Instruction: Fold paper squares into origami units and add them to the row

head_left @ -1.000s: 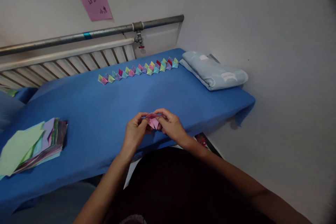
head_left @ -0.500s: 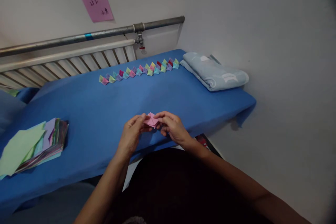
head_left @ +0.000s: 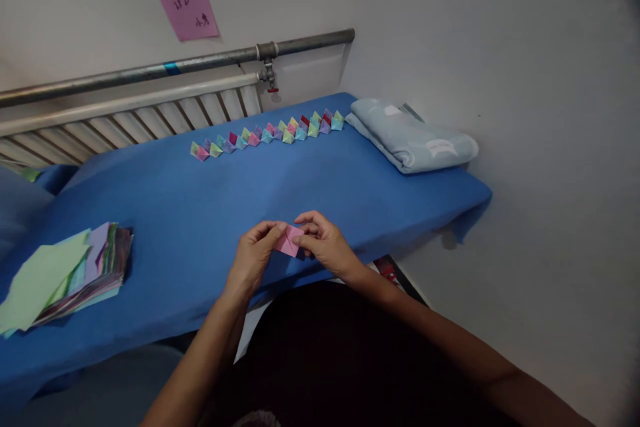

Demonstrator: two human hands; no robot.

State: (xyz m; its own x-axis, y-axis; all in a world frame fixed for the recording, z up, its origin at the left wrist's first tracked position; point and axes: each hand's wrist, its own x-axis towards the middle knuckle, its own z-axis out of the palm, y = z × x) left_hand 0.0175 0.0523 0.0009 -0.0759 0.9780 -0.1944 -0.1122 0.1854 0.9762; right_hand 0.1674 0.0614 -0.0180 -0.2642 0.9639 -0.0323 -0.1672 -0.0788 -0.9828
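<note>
A small folded piece of pink paper (head_left: 287, 241), roughly square with creases across its face, is held between both hands above the front edge of the blue-covered table (head_left: 190, 213). My left hand (head_left: 255, 250) pinches its left side, thumb on top. At its right side, my right hand (head_left: 323, 243) has its thumb on the paper, with the index finger raised off it and the other fingers curled behind. Farther back lies a long zigzag row of folded paper pieces (head_left: 254, 138) in pink, green, blue, yellow and purple.
A stack of coloured paper sheets (head_left: 45, 273) lies at the left. A folded light-blue blanket (head_left: 415, 137) rests at the far right against the wall. Behind the table are a white radiator (head_left: 150, 117) and a metal pipe (head_left: 210, 63). Pink paper with writing (head_left: 185, 7) hangs above.
The pink paper has turned from layered, pointed flaps to a flatter square face. My right index finger has lifted away from it, and the thumb now lies on its right side.
</note>
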